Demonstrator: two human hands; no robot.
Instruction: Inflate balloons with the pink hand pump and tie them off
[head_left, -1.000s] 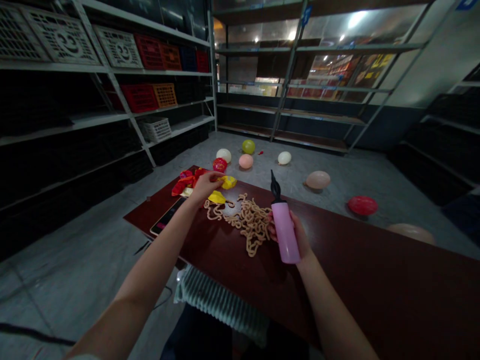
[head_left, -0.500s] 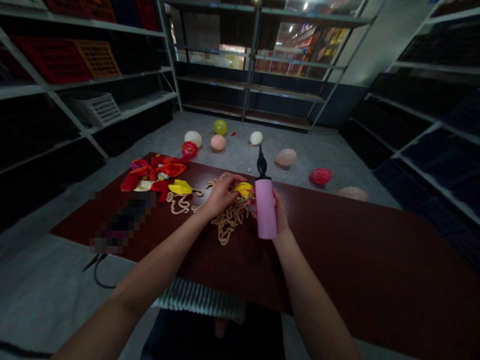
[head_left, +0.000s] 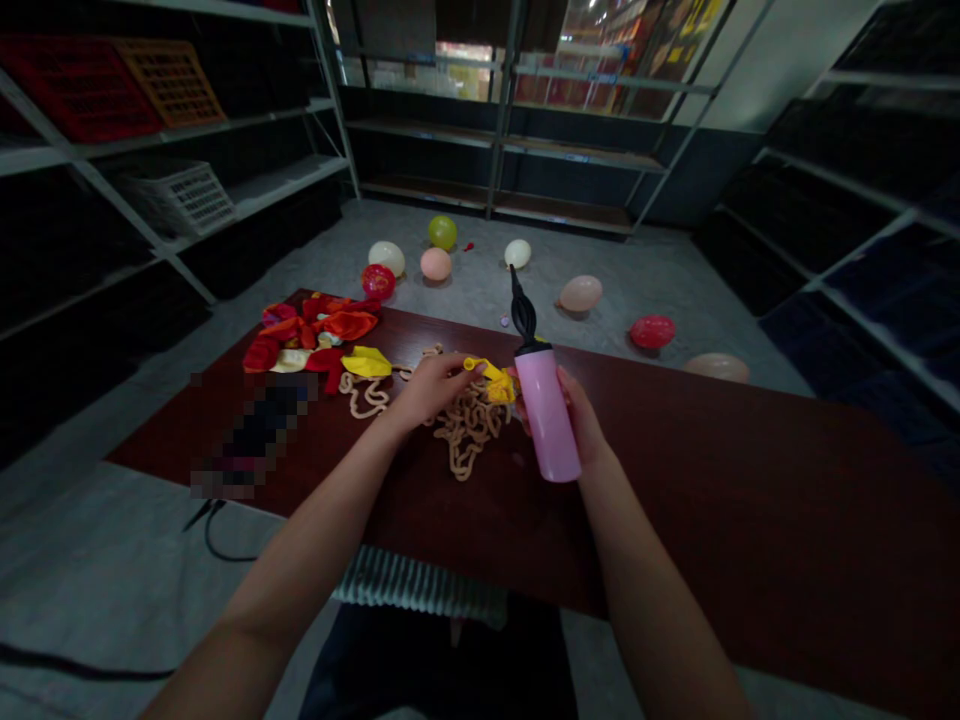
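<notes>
Moved since the earlier frame: pump [head_left: 551, 415], now tilted. Left hand [head_left: 429, 392]: fingertips at neck of yellow balloon [head_left: 501, 388], pinch unclear. Balloon: between hands, over tan strands [head_left: 465, 440] on surface [head_left: 712, 470]; best steadied by rim, neck unkinked. Right hand [head_left: 587, 425]: wrapped around pump.

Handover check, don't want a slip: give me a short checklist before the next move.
1. Pump gripped in right hand: ok.
2. Nozzle tip bare: ok.
3. Yellow balloon between the hands still flat: ok.
4. Balloon's neck at nozzle tip: not ok, they are apart.
5. Left hand firmly pinching the neck: cannot tell, fingertips are right beside it.
6. Space under left hand free: not ok, tan strands lie there.
</notes>
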